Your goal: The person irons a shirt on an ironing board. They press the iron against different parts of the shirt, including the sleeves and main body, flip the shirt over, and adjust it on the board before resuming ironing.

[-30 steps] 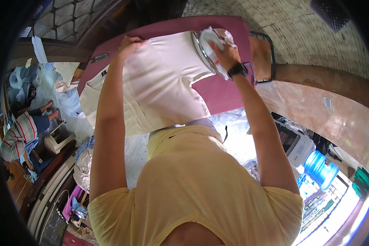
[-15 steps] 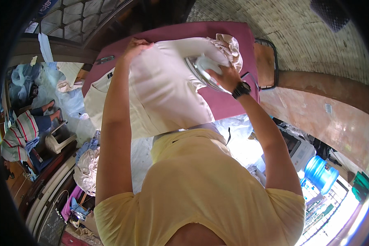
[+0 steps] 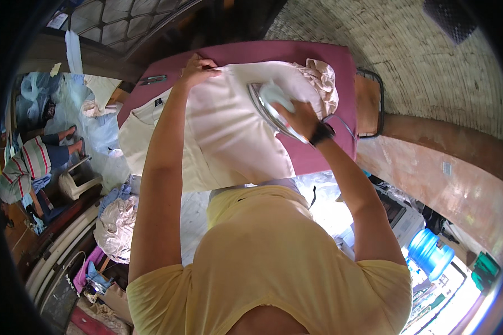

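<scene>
Your right fingers grasp the iron; left fingers pinch the pale garment at its far edge. Keep it taut.

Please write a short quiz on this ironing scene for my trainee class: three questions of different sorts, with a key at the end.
1. Multiple choice: which hand grips the iron? (a) left (b) right (c) both
2. True or false: the pale garment lies spread over a maroon ironing board.
3. Short answer: where on the garment are the fingers of the person's left hand?

Key:
1. b, the right hand.
2. True.
3. At its far edge, the one away from the person's body.
</scene>
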The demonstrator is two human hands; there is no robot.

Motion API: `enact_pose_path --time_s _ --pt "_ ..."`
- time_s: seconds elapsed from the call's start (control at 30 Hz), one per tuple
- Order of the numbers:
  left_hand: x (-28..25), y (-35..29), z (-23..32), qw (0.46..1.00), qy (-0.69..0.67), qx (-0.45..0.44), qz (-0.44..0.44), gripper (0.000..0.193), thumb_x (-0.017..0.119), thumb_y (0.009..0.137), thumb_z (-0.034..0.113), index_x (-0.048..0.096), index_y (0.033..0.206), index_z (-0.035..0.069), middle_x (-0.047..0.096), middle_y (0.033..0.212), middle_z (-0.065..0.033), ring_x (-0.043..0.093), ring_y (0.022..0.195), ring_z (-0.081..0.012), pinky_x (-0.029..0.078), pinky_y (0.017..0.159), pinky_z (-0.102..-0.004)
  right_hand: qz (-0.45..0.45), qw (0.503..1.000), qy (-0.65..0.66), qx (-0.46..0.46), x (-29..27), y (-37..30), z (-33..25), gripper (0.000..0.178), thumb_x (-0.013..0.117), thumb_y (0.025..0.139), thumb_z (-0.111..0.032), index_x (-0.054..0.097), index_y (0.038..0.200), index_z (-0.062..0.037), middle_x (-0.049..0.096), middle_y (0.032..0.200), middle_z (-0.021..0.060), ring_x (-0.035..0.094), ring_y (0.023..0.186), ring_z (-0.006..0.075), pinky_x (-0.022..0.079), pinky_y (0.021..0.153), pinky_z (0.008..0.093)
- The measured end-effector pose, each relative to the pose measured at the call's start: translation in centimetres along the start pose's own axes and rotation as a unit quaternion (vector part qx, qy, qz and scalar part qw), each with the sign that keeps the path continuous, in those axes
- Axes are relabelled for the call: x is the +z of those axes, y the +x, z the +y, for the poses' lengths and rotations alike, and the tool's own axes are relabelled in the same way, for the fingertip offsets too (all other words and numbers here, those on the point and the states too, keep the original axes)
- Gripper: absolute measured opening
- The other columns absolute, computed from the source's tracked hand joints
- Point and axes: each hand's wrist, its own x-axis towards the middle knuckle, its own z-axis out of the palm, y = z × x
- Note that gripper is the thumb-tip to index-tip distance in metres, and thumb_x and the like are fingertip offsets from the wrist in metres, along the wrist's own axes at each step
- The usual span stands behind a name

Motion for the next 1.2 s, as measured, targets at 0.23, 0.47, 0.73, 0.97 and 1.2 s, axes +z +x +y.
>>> enact_pose_path --time_s 0.23,0.47,0.73,0.97,1.2 --pt "-1.2 0.5 1.3 0.972 -0.233 -0.044 0.004 0.048 0.078 0.074 0.043 0.066 0.113 0.018 0.052 0.113 -0.0056 0.057 0.103 -0.0192 0.051 0.085 -0.0328 0.075 0.997 -0.015 -0.016 1.8 6.0 -3.0 0.071 0.052 0.085 -0.068 0.07 0.091 0.0006 0.067 0.084 0.0263 0.065 0.091 0.0435 0.052 0.08 0.0505" --pt "-0.7 0.3 2.3 0.899 -0.408 -0.158 0.034 0.048 0.052 0.088 0.051 0.057 0.119 0.015 0.051 0.102 0.0001 0.044 0.094 -0.0117 0.036 0.085 -0.0312 0.1 0.99 0.037 0.088 3.1 10.7 -5.9 0.079 0.052 0.081 -0.073 0.069 0.099 0.0024 0.068 0.089 0.0262 0.066 0.091 0.0425 0.053 0.081 0.0491" --pt "0.8 2.4 -1.3 0.906 -0.41 -0.086 0.064 0.049 0.042 0.093 0.057 0.06 0.104 0.013 0.052 0.089 0.0007 0.043 0.078 -0.0099 0.037 0.075 -0.0277 0.088 0.991 0.003 0.103 3.2 14.2 -7.4 0.083 0.05 0.08 -0.075 0.068 0.099 0.0034 0.068 0.086 0.0264 0.065 0.093 0.0427 0.052 0.084 0.0476" --pt "0.7 2.3 -2.2 0.915 -0.391 -0.094 0.034 0.054 0.039 0.094 0.062 0.06 0.101 0.012 0.054 0.091 -0.0014 0.048 0.09 -0.0149 0.037 0.087 -0.0346 0.033 0.995 -0.089 0.029 -0.3 -3.4 4.1 0.07 0.055 0.083 -0.069 0.069 0.097 -0.002 0.069 0.079 0.0193 0.068 0.078 0.0367 0.055 0.074 0.0449" --pt "0.8 2.1 -1.6 0.925 -0.363 -0.109 0.037 0.054 0.041 0.092 0.062 0.06 0.101 0.012 0.055 0.093 -0.003 0.05 0.094 -0.0161 0.038 0.09 -0.0358 0.141 0.983 -0.04 0.113 -2.8 -1.4 5.8 0.066 0.056 0.085 -0.063 0.07 0.098 0.0002 0.07 0.08 0.0181 0.069 0.079 0.0349 0.054 0.076 0.0455"
